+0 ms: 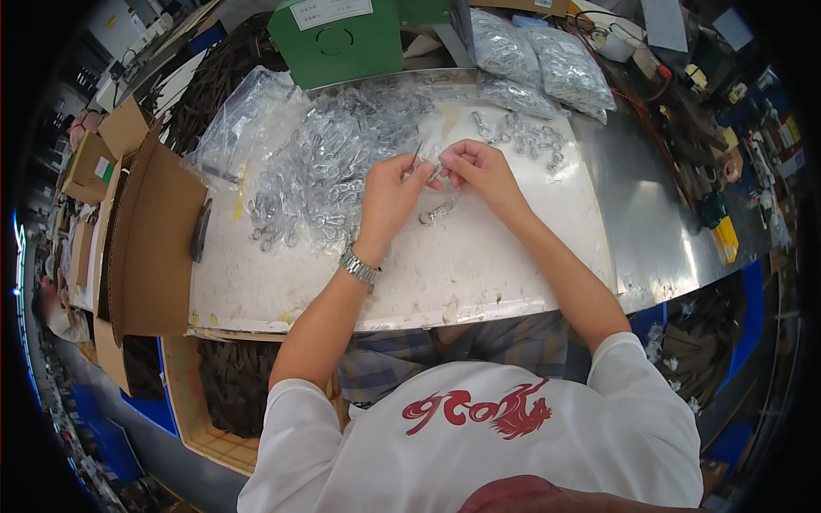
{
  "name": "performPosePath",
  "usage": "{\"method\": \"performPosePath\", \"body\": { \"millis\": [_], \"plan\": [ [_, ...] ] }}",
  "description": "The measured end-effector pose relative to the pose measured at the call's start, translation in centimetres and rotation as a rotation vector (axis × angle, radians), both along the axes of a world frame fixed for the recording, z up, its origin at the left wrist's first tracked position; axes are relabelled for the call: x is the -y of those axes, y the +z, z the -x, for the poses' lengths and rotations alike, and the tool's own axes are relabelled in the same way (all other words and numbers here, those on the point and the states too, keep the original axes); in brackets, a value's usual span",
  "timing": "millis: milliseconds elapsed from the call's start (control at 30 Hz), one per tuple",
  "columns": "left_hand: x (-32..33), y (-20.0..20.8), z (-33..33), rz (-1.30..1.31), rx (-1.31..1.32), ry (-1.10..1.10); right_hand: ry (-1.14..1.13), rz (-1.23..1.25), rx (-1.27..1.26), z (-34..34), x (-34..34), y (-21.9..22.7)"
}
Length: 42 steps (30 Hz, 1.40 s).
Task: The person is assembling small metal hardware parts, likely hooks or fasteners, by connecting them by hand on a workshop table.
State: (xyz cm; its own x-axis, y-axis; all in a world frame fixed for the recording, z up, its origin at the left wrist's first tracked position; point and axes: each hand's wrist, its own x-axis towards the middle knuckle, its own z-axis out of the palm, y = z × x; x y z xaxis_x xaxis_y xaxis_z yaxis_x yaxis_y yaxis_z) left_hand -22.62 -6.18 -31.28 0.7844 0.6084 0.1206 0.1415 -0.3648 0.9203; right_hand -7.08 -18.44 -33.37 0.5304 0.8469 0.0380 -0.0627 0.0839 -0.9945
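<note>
Over the middle of the white worktop my hands meet with fingertips nearly touching. My left hand (395, 181) is closed, and a thin dark pointed piece (416, 154) sticks up from its fingers; its kind is unclear. Pinched in my right hand (476, 169) is a small silvery metal piece (438, 172), mostly covered by the fingers. Just below the hands lies a single metal snap hook (436, 214). A large heap of similar metal hooks (329, 167), many in clear plastic, spreads to the left. Several loose hooks (539, 141) are scattered at the right.
A green machine housing (338, 43) stands at the back, beside full clear bags of metal parts (569, 73). An open cardboard box (158, 239) borders the worktop's left side, with a black-handled tool (202, 231) beside it. Dark strips fill a crate (192, 427) below.
</note>
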Motion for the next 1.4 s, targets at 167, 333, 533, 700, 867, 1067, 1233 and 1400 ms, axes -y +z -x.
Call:
{"method": "performPosePath", "body": {
  "millis": [167,333,533,700,867,1067,1233,1400],
  "plan": [
    [0.3,-0.1,-0.1,0.225,0.018,-0.080,-0.071,0.009,-0.085,-0.3,0.4,-0.2],
    [-0.5,0.0,0.3,0.510,0.046,-0.171,-0.174,-0.079,0.066,-0.4,0.2,0.0],
    [-0.6,0.2,0.2,0.686,0.014,-0.308,-0.187,-0.103,0.349,-1.1,0.4,0.2],
    [-0.4,0.5,0.4,0.840,0.018,-0.498,-0.125,-0.090,0.175,-0.4,0.7,1.7],
    [-0.5,0.0,0.3,0.808,0.021,-0.482,-0.087,-0.047,0.114,-0.9,0.9,1.6],
    [-0.2,-0.5,0.0,0.747,0.015,-0.443,0.086,-0.059,-0.249,-2.0,1.2,1.5],
    [-0.2,-0.3,0.2,0.752,0.129,-0.364,0.127,-0.042,-0.301,0.8,0.7,1.8],
    [0.0,-0.5,0.1,0.616,0.069,-0.351,0.135,-0.025,-0.263,0.8,0.9,1.1]
  ]
}}
